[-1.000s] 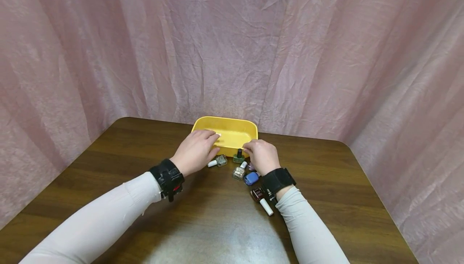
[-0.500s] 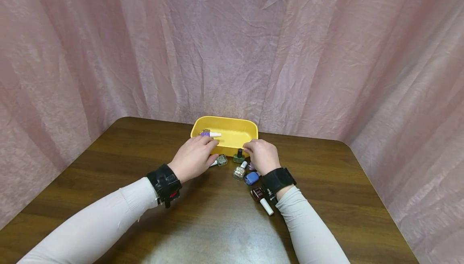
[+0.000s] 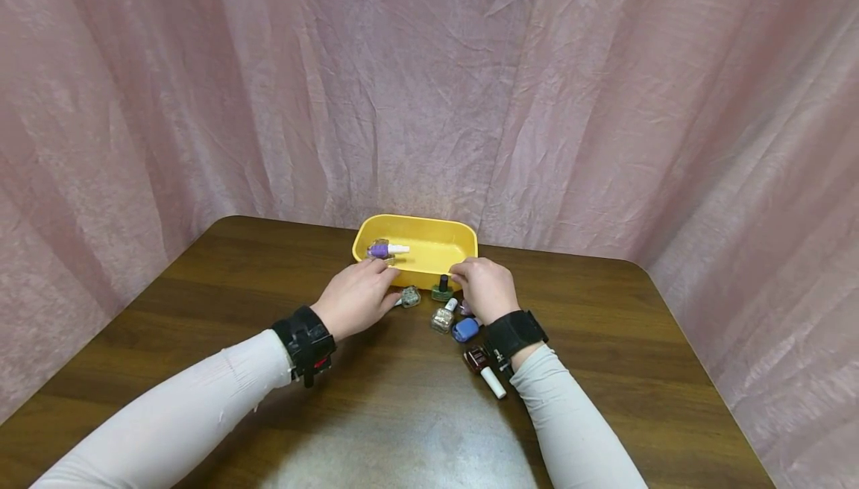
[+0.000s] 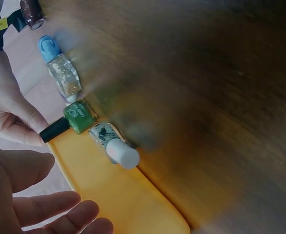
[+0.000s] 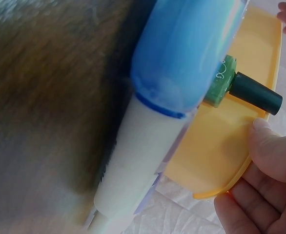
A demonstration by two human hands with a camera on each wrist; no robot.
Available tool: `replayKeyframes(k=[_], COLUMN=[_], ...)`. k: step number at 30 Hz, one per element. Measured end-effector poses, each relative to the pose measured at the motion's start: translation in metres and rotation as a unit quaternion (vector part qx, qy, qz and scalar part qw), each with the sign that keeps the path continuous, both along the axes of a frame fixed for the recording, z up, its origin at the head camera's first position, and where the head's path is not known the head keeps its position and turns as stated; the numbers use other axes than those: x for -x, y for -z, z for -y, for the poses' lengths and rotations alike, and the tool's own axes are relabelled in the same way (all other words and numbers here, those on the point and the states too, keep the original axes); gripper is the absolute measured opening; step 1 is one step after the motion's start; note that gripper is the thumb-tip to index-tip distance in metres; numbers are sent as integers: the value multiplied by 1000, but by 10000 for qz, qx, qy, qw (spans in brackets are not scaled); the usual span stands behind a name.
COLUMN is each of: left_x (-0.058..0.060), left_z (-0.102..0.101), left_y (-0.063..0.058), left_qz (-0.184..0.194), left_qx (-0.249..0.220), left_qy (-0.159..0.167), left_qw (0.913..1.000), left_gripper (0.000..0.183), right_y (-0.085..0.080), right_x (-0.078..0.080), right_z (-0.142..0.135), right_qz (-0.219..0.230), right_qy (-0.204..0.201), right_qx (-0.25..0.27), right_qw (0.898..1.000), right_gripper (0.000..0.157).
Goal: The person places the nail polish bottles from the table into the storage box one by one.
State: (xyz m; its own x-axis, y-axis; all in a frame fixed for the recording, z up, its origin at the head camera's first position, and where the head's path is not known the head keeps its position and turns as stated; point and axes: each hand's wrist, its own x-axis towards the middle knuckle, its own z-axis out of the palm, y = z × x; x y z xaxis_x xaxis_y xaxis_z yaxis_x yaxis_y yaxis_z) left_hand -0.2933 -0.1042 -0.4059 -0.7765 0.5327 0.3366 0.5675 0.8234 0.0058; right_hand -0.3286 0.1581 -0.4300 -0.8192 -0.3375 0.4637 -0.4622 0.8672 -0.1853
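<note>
My left hand (image 3: 356,297) hovers at the near left rim of a yellow plastic basin (image 3: 436,229), fingers spread and holding nothing in the left wrist view. By its thumb lies a glitter nail polish bottle (image 3: 411,297) with a white cap (image 4: 123,154). A purple nail polish bottle (image 3: 381,250) lies inside the basin. My right hand (image 3: 488,289) pinches the basin's near right rim, thumb on one side and fingers on the other (image 5: 235,214). A green nail polish bottle (image 3: 441,294) with a black cap stands against the basin's front wall.
Nearer on the wooden table are a gold glitter bottle (image 3: 441,320), a blue bottle (image 3: 465,330) and a dark red bottle (image 3: 477,359). A lilac bottle (image 3: 466,308) is partly hidden by my right hand. Pink curtain (image 3: 429,101) hangs behind the table.
My left hand has drawn back from over the basin toward the near left, uncovering the purple bottle lying inside. My right hand stays on the rim.
</note>
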Motion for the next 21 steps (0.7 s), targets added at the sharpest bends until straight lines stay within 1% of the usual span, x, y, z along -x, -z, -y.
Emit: replayKeyframes(k=[8,16,21], left_x=[4,8,11], left_z=[0,-2,-1], left_y=[4,8,11], left_qz=[173,474,467], left_qx=[272,448,500], left_qy=[-127,-269,-262], left_qw=[9994,9975,9973], left_gripper=[32,33,31], right_y=[-1,0,0], right_x=[0,0,1], right_z=[0,0,0], right_qz=[-38,-36,-58], right_qy=[-44,-35,-23], right_qx=[-7,1,-42], right_qw=[10000,10000,10000], right_gripper=[7,7,8])
